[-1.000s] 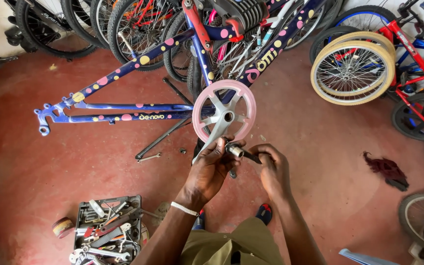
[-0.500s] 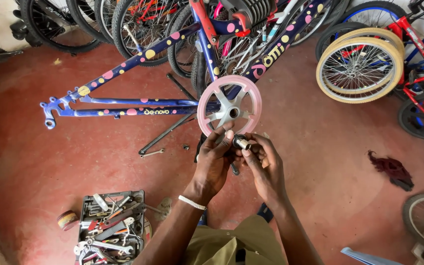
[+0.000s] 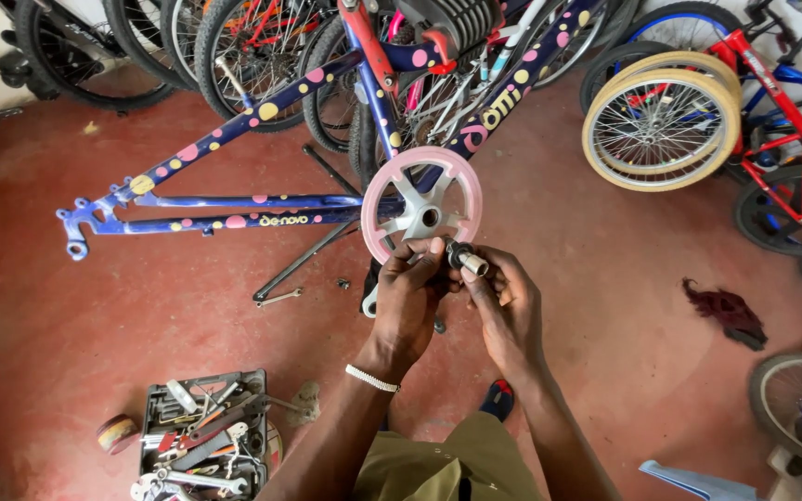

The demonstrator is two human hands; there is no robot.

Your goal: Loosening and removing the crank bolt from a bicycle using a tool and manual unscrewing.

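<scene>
While both hands work just below the pink chainring (image 3: 421, 206) of the blue bicycle frame (image 3: 262, 209), the left hand (image 3: 410, 301) and right hand (image 3: 503, 306) together grasp a small metal axle part (image 3: 468, 261). It seems the fitting step; next it likely needs careful alignment with the crank hole.

Toolbox (image 3: 201, 417) left of hands, frame (image 3: 234, 199) beyond, rag (image 3: 726, 311) right

Shiny metal axle (image 3: 469, 263), glossy chainguard (image 3: 420, 205)
</scene>
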